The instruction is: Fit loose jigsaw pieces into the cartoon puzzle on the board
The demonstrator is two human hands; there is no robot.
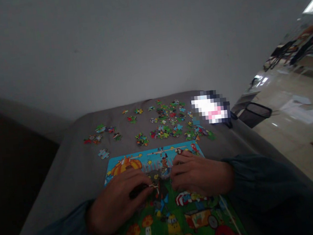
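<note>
Both hands rested on the jigsaw puzzle point(181, 210), which lay flat at the near edge of the grey tabletop point(76, 175), its assembled picture showing mushrooms, a cart and a pumpkin. The left hand point(117, 205) lay palm-down, fingers curled, with what looked like a small piece pinched at the fingertips beside an unfilled dark gap point(158, 181) in the middle of the picture; the dim light did not let me confirm the pinch. The right hand point(200, 174) lay just across that gap, fingers bent and pressing on the finished part, holding nothing visible; the two hands were near each other but not touching. Judgement: seating a piece here would go best with the right hand steadying the joined area while the left turned the piece until its tabs matched, then pressed straight down, not sliding. Further off, loose pieces point(168, 125) lay scattered across the far half of the tabletop, well apart from the hands. A pixelated object point(210, 109) sat at the far right corner. No writing or brand was legible anywhere.
</note>
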